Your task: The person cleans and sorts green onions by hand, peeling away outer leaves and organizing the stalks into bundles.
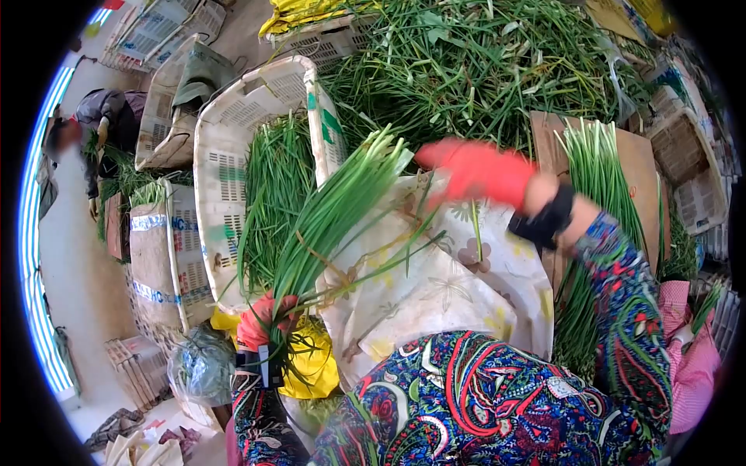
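Note:
My left hand [266, 320], in a red glove, is closed round the leafy end of a bundle of garlic chives [334, 213]. The bundle slants up and right, its pale cut ends near the middle of the view. Motion blurs my right hand [482, 172], also red-gloved, to the right of those ends; its fingers are smeared. Below it, a patterned cloth [435, 307] covers my lap, and a loose stalk [476, 233] shows over it. Left of the bundle, more chives [276, 171] lie in a white plastic crate [208, 159].
A big heap of loose greens [482, 70] lies ahead. On my right, chives [594, 163] rest on a cardboard sheet [637, 175]. Several crates stand around, one [688, 163] at far right. Another person [109, 116] bends over greens at far left.

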Motion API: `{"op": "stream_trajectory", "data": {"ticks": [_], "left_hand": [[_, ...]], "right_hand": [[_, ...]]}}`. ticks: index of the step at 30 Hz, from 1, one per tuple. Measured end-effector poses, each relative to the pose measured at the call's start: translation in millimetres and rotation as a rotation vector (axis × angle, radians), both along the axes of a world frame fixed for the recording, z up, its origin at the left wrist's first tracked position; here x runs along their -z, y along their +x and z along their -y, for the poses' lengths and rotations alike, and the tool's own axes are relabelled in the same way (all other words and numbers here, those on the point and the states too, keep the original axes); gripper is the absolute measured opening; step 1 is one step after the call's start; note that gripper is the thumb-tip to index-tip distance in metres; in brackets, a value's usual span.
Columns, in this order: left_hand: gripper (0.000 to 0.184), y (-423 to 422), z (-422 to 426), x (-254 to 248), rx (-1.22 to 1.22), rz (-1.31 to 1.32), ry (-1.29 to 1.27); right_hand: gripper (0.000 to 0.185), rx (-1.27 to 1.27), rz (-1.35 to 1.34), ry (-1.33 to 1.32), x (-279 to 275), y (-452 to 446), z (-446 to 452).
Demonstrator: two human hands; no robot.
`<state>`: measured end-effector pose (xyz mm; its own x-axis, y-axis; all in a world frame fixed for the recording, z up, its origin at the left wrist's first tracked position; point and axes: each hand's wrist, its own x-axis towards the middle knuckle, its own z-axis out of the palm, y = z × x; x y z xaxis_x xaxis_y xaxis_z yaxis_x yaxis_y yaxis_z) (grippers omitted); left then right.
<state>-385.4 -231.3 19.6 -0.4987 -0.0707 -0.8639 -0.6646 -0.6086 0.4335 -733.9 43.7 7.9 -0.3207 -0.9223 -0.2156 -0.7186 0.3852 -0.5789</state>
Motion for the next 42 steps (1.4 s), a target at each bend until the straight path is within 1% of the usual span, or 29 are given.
{"op": "stream_trajectory", "data": {"ticks": [1,2,4,7,10,11,13,15,17,18,19,20,21,22,24,25,27,28,29,31,32,33,35,37,38,39,40,41,42], "left_hand": [[0.014,-4.9,3.6,-3.0,-0.03,0.004,0.132],[0.014,-14.7,-10.4,-15.9,-0.153,0.021,-0.043],[0.012,-32.4,-15.0,-35.4,-0.127,-0.038,0.044],[0.014,-55.4,-21.9,-63.7,-0.018,-0.006,-0.035],[0.011,-74.4,-24.7,-97.5,0.094,0.003,-0.216],[0.014,-80.2,-24.5,-108.2,0.125,0.003,-0.336],[0.015,-91.4,-11.0,-125.0,0.105,0.101,-0.354],[0.018,-107.1,-6.3,-148.6,0.255,0.113,-0.609],[0.025,-117.8,10.9,-164.6,0.44,0.126,-0.726],[0.031,-123.2,17.0,-174.7,0.513,0.14,-0.762],[0.031,-129.8,16.5,-184.2,0.494,0.107,-0.8],[0.031,-131.5,28.7,-187.8,0.493,0.092,-0.798],[0.03,-132.6,42.3,-192.8,0.49,0.075,-0.795],[0.031,-138.1,44.9,-199.7,0.532,0.086,-0.842],[0.033,-149.8,39.2,-214.5,0.612,0.177,-0.97],[0.036,-152.3,39.3,-217.5,0.644,0.196,-1.011],[0.045,-166.1,21.5,-227.9,0.712,0.228,-1.1],[0.049,-169.4,15.5,-229.4,0.75,0.243,-1.142],[0.053,-168.7,18.4,-225.0,0.811,0.171,-1.16],[0.06,-168.0,25.0,-215.1,0.938,0.027,-1.199],[0.064,-169.6,5.4,-217.3,0.966,0.108,-1.262],[0.064,-165.7,-1.9,-213.1,1.023,0.175,-1.369],[0.065,-147.5,-5.7,-197.0,1.112,0.021,-1.493],[0.065,-131.8,-34.9,-188.1,1.062,0.156,-1.49],[0.069,-111.9,-37.9,-168.1,1.15,0.064,-1.615],[0.073,-91.8,-41.9,-149.1,1.234,-0.031,-1.736],[0.078,-81.7,-61.1,-138.2,1.326,0.162,-1.715],[0.082,-72.1,-82.7,-126.5,1.411,0.355,-1.681],[0.084,-53.0,-92.2,-106.0,1.397,0.327,-1.647]], "right_hand": [[0.084,-0.181,0.019,0.01,-7.5,38.6,15.3],[0.087,-0.146,0.131,-0.294,17.2,73.0,15.6],[0.083,-0.116,-0.157,-0.323,33.3,127.4,36.0],[0.057,0.059,0.008,-0.254,34.3,148.2,73.8],[0.027,-0.055,0.083,-0.239,33.7,134.4,90.8],[0.022,-0.062,0.023,-0.287,32.0,128.2,91.6],[0.016,-0.082,-0.097,-0.376,25.0,112.5,83.2],[0.017,-0.163,-0.247,-0.243,18.9,79.9,69.8],[0.017,-0.183,-0.324,-0.166,19.1,26.6,52.2],[0.015,-0.133,-0.368,0.014,11.7,-4.6,45.9],[0.014,-0.115,-0.551,0.011,5.1,-35.0,33.8],[0.015,-0.02,-0.653,0.205,6.5,-71.7,28.8],[0.017,0.107,-0.624,0.079,4.5,-106.9,8.5],[0.019,0.337,-0.548,0.291,-12.9,-132.0,-2.1],[0.022,0.528,-0.74,0.388,14.0,-183.1,-26.2],[0.025,0.769,-0.72,0.283,62.2,-225.3,-31.3],[0.035,0.56,-0.766,0.23,-9.2,-142.0,-20.7],[0.051,0.441,-0.376,0.301,-31.0,-111.2,-7.2],[0.056,0.246,-0.178,0.243,-48.6,-76.6,-2.4],[0.047,0.141,0.936,0.041,-20.5,-24.7,21.1],[0.047,0.144,1.37,0.071,-12.4,8.1,39.4],[0.046,0.142,1.727,-0.099,7.3,38.4,49.7],[0.044,0.449,2.239,-0.104,46.4,88.3,84.9],[0.041,0.675,2.442,-0.231,54.1,110.9,98.7],[0.04,0.794,2.534,-0.292,59.6,116.2,106.3],[0.039,0.604,2.407,-0.591,82.3,120.5,121.7],[0.041,0.383,3.058,-0.504,117.3,113.4,124.7],[0.044,0.587,2.717,-0.639,85.5,104.6,109.4],[0.047,0.775,2.345,-0.659,50.8,95.4,93.3]]}}
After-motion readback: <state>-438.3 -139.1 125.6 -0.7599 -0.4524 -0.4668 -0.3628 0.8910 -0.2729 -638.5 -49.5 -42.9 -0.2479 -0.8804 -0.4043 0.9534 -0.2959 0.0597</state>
